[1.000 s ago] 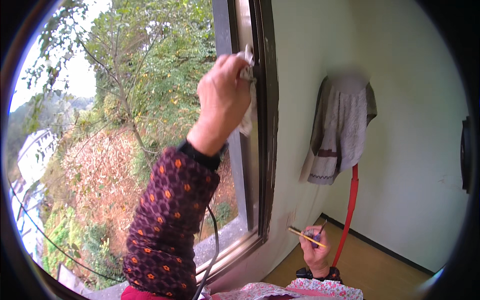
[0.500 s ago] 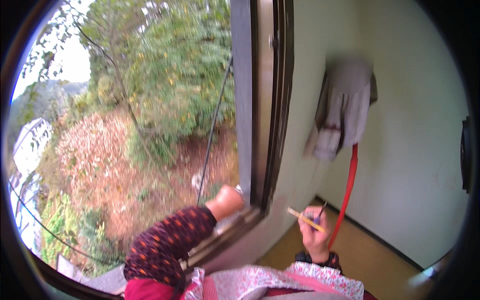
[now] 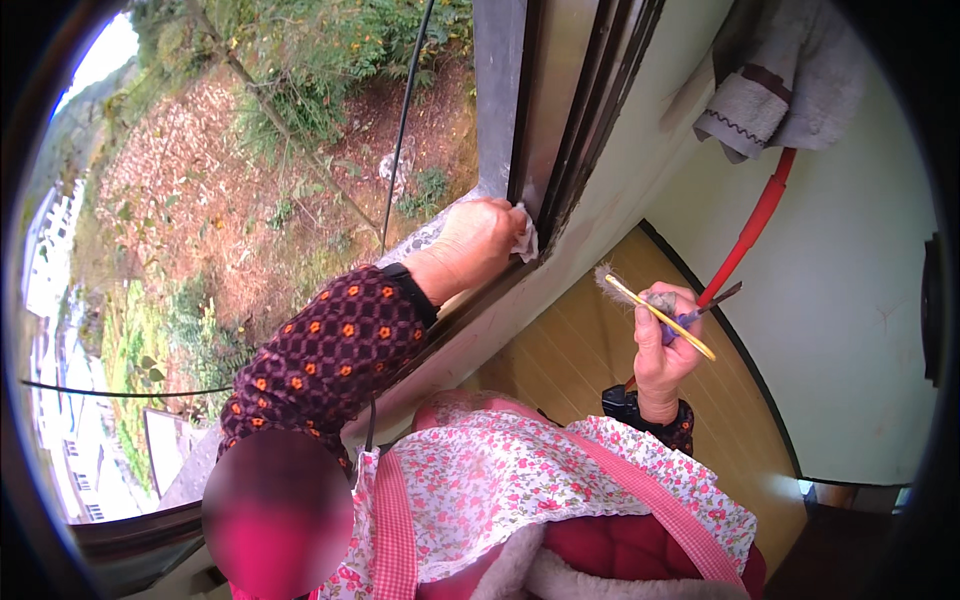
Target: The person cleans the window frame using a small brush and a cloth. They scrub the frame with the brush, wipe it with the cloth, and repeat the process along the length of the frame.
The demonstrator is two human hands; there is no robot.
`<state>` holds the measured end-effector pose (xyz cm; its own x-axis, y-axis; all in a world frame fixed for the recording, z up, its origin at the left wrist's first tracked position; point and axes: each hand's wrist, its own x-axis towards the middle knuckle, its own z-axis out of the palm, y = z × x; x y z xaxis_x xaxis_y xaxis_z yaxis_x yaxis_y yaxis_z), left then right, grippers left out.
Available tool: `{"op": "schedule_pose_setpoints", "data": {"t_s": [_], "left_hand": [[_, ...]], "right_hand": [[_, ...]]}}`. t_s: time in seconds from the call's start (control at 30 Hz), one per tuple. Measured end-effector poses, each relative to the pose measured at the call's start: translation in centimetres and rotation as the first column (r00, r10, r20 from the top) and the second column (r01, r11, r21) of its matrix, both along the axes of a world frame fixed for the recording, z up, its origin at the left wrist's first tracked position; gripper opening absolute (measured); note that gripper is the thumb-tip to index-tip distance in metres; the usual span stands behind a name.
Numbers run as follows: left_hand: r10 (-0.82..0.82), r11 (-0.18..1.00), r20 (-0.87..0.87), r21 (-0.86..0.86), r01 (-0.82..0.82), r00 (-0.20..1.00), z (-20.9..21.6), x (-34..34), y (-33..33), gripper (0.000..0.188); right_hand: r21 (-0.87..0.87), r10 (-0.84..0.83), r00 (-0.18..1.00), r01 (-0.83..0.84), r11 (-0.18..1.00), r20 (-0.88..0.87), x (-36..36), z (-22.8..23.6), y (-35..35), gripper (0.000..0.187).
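My left hand (image 3: pixel 472 243) is closed on a crumpled white cloth (image 3: pixel 527 238), perhaps a tissue. It presses this into the lower corner of the dark window frame (image 3: pixel 566 125), where the side meets the sill track. Over the floor to the right, my right hand (image 3: pixel 660 365) grips a thin yellow-handled brush (image 3: pixel 698 346) with frayed, pale bristles at its far left end. The same fingers hold a purple-handled tool (image 3: pixel 680 325) with a thin dark tip pointing right. A greyish wad (image 3: pixel 661 301) sits between these fingers; its kind is unclear.
Beyond the window lie a leafy slope (image 3: pixel 200 170) and a black cable (image 3: pixel 401 125). Grey towels (image 3: pixel 752 108) hang on the wall, with a red tube (image 3: pixel 745 235) below them. A floral apron (image 3: pixel 490 465) covers my front, above the wooden floor (image 3: pixel 560 345).
The view has tilted down, so towels and window stand higher. My left hand stays at the frame corner, the white cloth now plainly showing. My right hand still holds the brush and purple-handled tool.
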<state>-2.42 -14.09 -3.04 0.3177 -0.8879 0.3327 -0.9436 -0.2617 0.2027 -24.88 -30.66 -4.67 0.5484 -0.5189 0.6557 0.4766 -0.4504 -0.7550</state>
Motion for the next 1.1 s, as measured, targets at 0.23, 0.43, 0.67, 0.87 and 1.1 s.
{"op": "schedule_pose_setpoints", "data": {"t_s": [0.23,0.43,0.67,0.87,1.1], "left_hand": [[0.04,0.942,0.359,0.298,-0.155,0.932,-1.5,-1.5,1.8,0.025],[-0.059,0.866,0.389,0.479,-0.147,0.92,1.3,-2.8,2.8,0.027],[-0.041,0.948,0.179,0.317,-0.018,0.983,0.4,-0.3,4.9,0.02],[-0.054,0.944,0.261,0.327,-0.036,0.964,-1.4,0.5,3.6,0.016],[-0.006,0.935,0.016,0.355,0.0,1.0,2.6,-1.4,10.7,0.004]], "right_hand": [[0.041,0.034,0.998,-0.032,0.999,-0.043,0.9,-0.5,0.1,0.016],[-0.122,-0.046,0.996,0.037,0.992,-0.074,1.2,-1.1,-0.5,0.019],[-0.021,0.023,1.0,-0.023,1.0,-0.019,0.1,-1.8,-0.9,0.018],[-0.09,0.018,0.999,-0.021,0.996,-0.031,0.5,-1.9,-0.8,0.017],[0.125,0.083,0.995,-0.076,0.989,-0.051,0.7,-2.3,-0.5,0.018]]}}
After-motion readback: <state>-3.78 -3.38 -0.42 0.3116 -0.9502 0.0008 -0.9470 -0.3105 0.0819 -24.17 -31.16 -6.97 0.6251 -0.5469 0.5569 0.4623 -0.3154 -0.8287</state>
